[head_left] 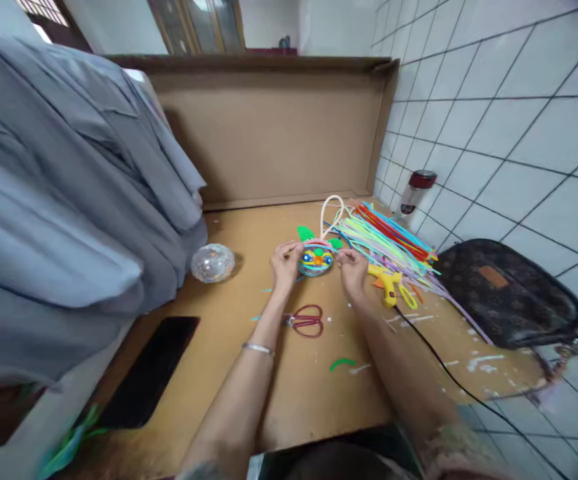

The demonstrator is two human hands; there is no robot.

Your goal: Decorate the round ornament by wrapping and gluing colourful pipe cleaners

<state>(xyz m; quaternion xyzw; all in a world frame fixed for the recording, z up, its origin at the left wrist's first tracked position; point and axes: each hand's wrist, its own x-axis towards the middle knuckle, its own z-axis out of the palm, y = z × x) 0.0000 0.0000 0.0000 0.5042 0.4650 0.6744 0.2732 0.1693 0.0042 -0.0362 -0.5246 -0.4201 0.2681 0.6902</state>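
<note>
A round clear craft piece (315, 261) with a colourful face, blue eyes, green ears and a cream loop on top sits near the middle of the table. My left hand (285, 261) is at its left side, thumb and fingers pinched at the edge of a light blue strip across the face. At the right side, my right hand (351, 265) pinches the other end of that blue strip. Red-handled scissors (308, 321) lie below the piece, partly behind my left forearm.
A clear ball (213, 263) and a black phone-like slab (151, 372) lie left. Coloured pipe cleaners (389, 233), a yellow glue gun (389, 283) with a black cord, a bottle (416, 192) and a dark bag (509, 293) are right. Cardboard (279, 133) stands behind; grey cloth (83, 180) hangs left.
</note>
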